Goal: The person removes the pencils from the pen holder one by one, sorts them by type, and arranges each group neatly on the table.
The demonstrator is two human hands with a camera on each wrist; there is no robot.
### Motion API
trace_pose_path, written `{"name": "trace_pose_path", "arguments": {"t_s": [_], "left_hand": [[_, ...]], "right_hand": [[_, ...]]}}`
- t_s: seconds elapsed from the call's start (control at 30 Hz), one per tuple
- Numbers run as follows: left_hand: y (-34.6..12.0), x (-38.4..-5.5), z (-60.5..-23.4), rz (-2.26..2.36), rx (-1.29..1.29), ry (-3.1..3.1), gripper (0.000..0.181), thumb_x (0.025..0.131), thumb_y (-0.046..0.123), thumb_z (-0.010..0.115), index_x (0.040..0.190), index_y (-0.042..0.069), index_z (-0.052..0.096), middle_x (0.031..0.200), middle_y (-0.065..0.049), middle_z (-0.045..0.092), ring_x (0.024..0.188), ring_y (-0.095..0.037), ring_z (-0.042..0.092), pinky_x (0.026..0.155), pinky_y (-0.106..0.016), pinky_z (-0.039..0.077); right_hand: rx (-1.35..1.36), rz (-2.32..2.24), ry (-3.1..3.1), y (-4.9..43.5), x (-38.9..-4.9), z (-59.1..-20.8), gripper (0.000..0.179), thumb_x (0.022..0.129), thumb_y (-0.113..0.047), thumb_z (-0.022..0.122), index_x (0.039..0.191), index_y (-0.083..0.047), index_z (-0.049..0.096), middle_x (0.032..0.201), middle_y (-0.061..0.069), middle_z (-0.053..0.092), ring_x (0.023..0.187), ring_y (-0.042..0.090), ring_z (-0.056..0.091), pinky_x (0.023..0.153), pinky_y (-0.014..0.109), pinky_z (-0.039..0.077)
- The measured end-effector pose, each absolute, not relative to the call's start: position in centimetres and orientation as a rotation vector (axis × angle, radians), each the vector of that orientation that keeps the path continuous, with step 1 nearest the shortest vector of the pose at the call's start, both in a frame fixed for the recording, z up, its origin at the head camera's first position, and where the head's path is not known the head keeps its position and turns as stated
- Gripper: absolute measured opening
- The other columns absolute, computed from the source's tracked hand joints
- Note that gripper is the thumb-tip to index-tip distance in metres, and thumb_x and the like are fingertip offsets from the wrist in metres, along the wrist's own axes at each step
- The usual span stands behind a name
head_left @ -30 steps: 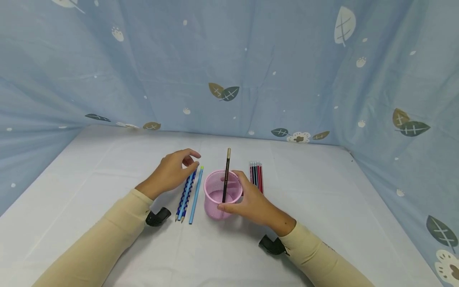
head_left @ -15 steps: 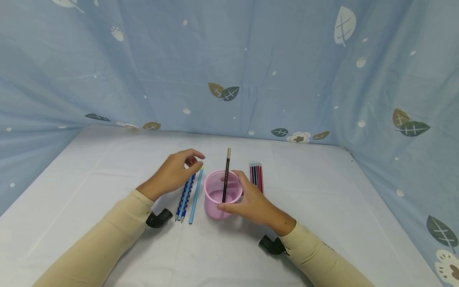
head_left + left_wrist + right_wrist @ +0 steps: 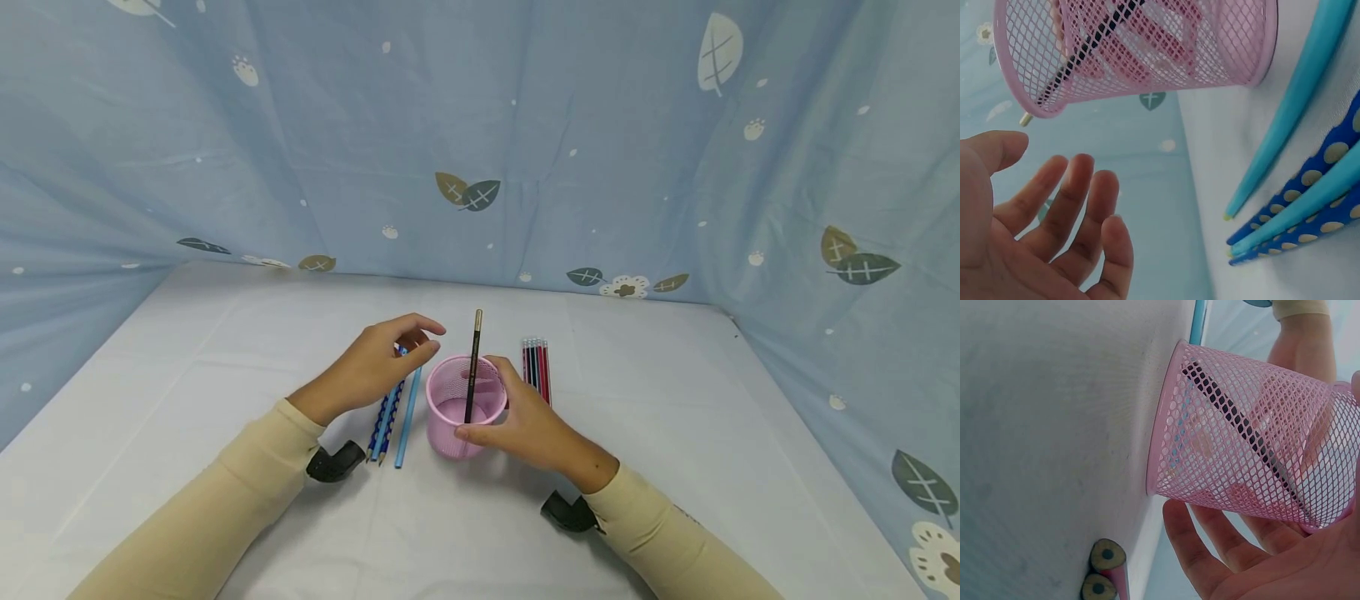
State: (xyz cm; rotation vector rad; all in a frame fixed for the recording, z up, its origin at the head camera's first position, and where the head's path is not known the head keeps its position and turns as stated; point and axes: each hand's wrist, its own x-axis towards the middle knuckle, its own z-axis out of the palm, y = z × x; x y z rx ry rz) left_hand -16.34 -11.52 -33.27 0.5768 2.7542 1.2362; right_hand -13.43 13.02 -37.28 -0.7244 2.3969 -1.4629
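Note:
A pink mesh pen holder [image 3: 453, 442] stands on the table with one black pencil [image 3: 474, 358] leaning in it, its gold end up. From the right, my right hand [image 3: 536, 427] grips the holder, thumb on the near side and fingers round the far side. My left hand [image 3: 375, 367] hovers to the left of the holder, fingers loosely bent, holding nothing. Below it lie a light blue pencil [image 3: 1291, 115] and a group of pencils, dark blue dotted ones [image 3: 1335, 153] with a light blue one [image 3: 1297, 215] between them. Their far ends are partly hidden by the hand in the head view.
Right of the holder, partly behind my right hand, lie several red and black pencils [image 3: 536, 367] side by side. A white cloth [image 3: 645, 467] covers the table. Blue patterned curtain [image 3: 360, 125] hangs along the back and sides.
My left hand has moved a little to the right, over the pencils and closer to the pen holder. The right hand and holder have stayed in place.

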Motion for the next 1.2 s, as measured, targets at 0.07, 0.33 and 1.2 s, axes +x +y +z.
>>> {"name": "trace_pose_path", "arguments": {"t_s": [0.07,0.33,1.2], "left_hand": [[-11.4,-16.2,-33.2,1.248,0.599,2.729,0.034,0.103,0.039,0.054,0.132,0.022,0.060,0.114,-0.004,0.069,0.103,-0.019,0.063,0.085,-0.040,0.052],[-10.8,-15.6,-32.9,1.246,0.648,2.675,0.041,0.103,0.043,0.053,0.138,0.022,0.056,0.115,0.000,0.069,0.107,-0.019,0.062,0.088,-0.043,0.052],[-9.1,-14.6,-34.3,1.345,0.768,2.532,0.052,0.105,0.043,0.047,0.151,0.019,0.041,0.142,-0.008,0.055,0.129,-0.026,0.052,0.102,-0.049,0.046]], "right_hand": [[-0.725,-1.465,2.395,13.0,-13.4,-37.3,0.085,0.082,-0.032,0.083,0.148,-0.016,0.032,0.139,0.005,0.053,0.118,0.021,0.058,0.097,0.045,0.052],[-0.733,-1.473,2.384,13.0,-13.4,-37.3,0.086,0.082,-0.031,0.082,0.149,-0.014,0.031,0.140,0.008,0.053,0.119,0.022,0.058,0.096,0.045,0.053],[-0.779,-1.487,2.371,13.2,-13.4,-37.5,0.084,0.083,-0.028,0.082,0.148,-0.014,0.032,0.139,0.013,0.054,0.117,0.025,0.060,0.094,0.045,0.053]]}}
